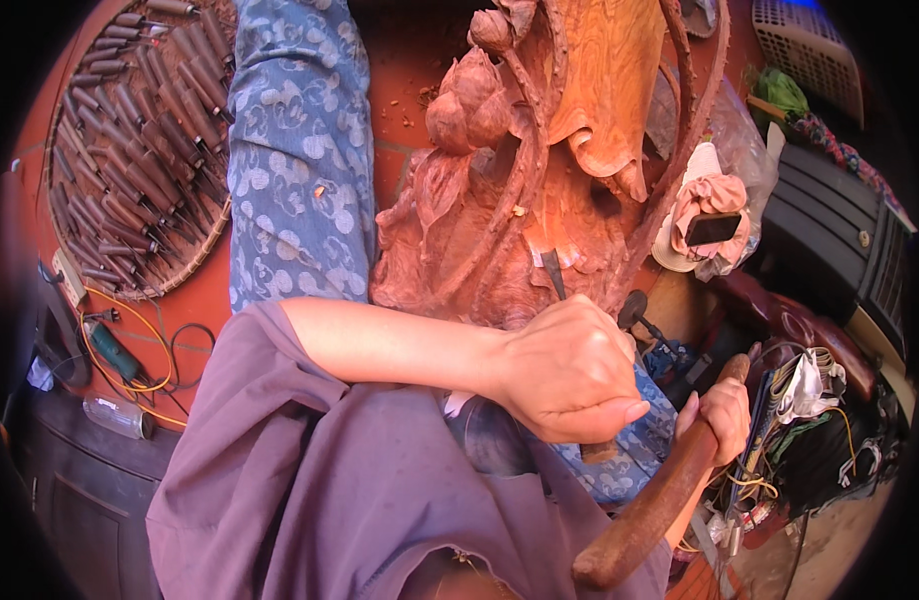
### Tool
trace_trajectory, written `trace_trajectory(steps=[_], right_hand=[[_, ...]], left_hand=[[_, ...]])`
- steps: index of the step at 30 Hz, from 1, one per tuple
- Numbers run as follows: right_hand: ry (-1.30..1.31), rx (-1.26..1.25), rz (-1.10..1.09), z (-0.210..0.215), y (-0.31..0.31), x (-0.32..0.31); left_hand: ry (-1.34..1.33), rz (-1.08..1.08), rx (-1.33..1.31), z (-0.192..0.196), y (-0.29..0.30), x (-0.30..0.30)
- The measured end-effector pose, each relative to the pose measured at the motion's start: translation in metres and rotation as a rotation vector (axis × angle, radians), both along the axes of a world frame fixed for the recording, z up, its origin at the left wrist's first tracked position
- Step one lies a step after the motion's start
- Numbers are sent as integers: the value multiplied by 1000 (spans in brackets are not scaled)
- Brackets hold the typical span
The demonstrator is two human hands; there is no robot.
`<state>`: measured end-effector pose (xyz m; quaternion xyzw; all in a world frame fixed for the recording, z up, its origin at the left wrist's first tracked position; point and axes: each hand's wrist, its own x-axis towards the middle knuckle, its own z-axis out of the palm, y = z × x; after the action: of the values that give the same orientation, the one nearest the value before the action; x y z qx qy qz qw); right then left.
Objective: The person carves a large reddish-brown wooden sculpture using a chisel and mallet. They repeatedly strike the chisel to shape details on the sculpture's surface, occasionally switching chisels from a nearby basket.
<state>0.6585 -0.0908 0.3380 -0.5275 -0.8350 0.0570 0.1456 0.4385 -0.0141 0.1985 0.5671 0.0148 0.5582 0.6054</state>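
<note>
A reddish-brown wood carving [469, 230] with lotus-like buds, curling stems and draped folds stands in front of me. My left hand [574, 370] is closed in a fist around a carving chisel [552, 270]. The dark blade meets a pale, freshly cut patch low on the carving, and the handle's butt shows below the fist. Off to the right, my right hand [724, 415] grips a long, rounded wooden mallet [644, 510] near its thin end. The mallet's thick end points down toward me, apart from the chisel.
A round woven tray [214, 250] at the far left holds many wooden-handled chisels. Below it lie a green power tool [114, 350], a yellow cord and a clear bottle [117, 417]. Right of the carving are a pink cloth [709, 197] with a phone, a dark cabinet [829, 215] and tangled clutter.
</note>
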Motion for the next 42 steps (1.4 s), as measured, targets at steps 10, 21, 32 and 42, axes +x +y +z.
trace_trajectory(steps=[10,21,32,42], right_hand=[[-117,96,-77,-7,-9,-2],[14,79,3,-13,-15,10],[-4,153,-57,-31,-19,14],[-162,62,-137,-22,-29,19]], left_hand=[[18,27,30,-3,1,0],[6,43,74,-10,2,3],[45,60,99,-12,1,4],[99,75,135,-15,3,5]])
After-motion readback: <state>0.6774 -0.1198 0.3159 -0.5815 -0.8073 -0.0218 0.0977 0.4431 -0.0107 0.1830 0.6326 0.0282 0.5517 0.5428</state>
